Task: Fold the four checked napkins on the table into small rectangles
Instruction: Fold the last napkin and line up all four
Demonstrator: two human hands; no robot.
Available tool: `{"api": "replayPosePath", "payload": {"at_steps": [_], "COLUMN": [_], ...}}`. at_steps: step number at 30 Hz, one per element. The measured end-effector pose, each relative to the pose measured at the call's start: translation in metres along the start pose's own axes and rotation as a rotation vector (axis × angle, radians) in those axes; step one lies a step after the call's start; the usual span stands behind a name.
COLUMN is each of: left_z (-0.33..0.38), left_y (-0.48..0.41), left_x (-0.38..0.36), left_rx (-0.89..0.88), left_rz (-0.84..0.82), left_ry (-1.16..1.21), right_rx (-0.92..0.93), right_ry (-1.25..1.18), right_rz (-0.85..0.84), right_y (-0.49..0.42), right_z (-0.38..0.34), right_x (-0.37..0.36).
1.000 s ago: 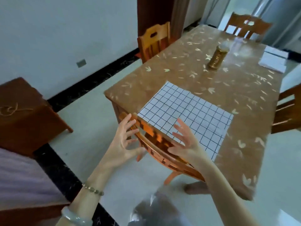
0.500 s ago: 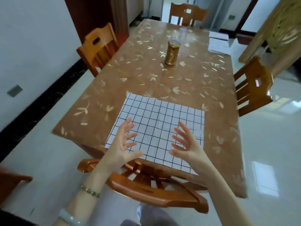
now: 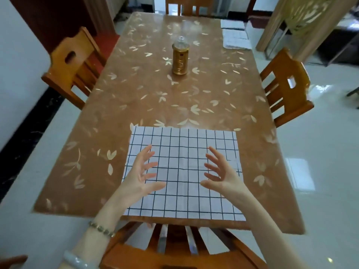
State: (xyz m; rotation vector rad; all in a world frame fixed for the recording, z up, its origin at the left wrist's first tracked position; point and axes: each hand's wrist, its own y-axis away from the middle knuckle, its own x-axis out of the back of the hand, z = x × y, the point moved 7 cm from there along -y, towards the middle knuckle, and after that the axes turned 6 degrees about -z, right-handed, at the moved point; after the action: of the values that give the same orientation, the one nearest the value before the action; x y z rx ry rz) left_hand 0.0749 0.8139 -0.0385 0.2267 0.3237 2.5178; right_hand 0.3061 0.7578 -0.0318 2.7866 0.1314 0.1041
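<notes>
While napkin [image 3: 182, 136] stays flat, left hand [image 3: 138, 177] and right hand [image 3: 223, 175] advance.

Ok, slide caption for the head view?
Left hand and right hand hover open over flat checked napkin on table.

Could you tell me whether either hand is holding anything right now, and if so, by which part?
Nothing is held. The left hand and right hand hover open, fingers spread, over the flat checked napkin.

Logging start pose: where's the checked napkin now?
Head view: the white, black-checked cloth napkin lies flat at the near edge of the brown leaf-patterned table, centred, under the left hand and right hand.
</notes>
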Motion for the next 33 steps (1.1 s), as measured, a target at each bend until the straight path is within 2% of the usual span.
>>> {"api": "replayPosePath", "payload": {"at_steps": [2, 5, 10, 13, 17, 22, 28, 33], "left_z": [-0.013, -0.047, -0.094, -0.096, -0.097, -0.101, -0.106, -0.105], "left_y": [-0.022, -0.057, -0.115, -0.146, -0.169, -0.183, -0.188, -0.188], "left_x": [0.014, 0.041, 0.103, 0.128, 0.15, 0.152, 0.153, 0.152], "left_rx": [0.044, 0.156, 0.32, 0.344, 0.357, 0.418, 0.535, 0.532], "left_rz": [-0.016, 0.06, 0.31, 0.425, 0.595, 0.653, 0.715, 0.634], "left_ry": [-0.011, -0.06, -0.274, -0.443, -0.537, -0.678, -0.448, -0.498], "right_rx": [-0.02, -0.057, -0.151, -0.26, -0.373, -0.445, -0.457, -0.473], "right_ry": [0.019, 0.005, 0.092, 0.208, 0.33, 0.446, 0.465, 0.439], "right_rz": [0.044, 0.148, 0.413, 0.556, 0.701, 0.702, 0.623, 0.512], "right_y": [-0.014, -0.043, -0.092, -0.119, -0.142, -0.167, -0.187, -0.192], "right_z": [0.003, 0.014, 0.043, 0.062, 0.079, 0.09, 0.099, 0.097], "right_x": [0.008, 0.035, 0.104, 0.141, 0.173, 0.193, 0.2, 0.206]}}
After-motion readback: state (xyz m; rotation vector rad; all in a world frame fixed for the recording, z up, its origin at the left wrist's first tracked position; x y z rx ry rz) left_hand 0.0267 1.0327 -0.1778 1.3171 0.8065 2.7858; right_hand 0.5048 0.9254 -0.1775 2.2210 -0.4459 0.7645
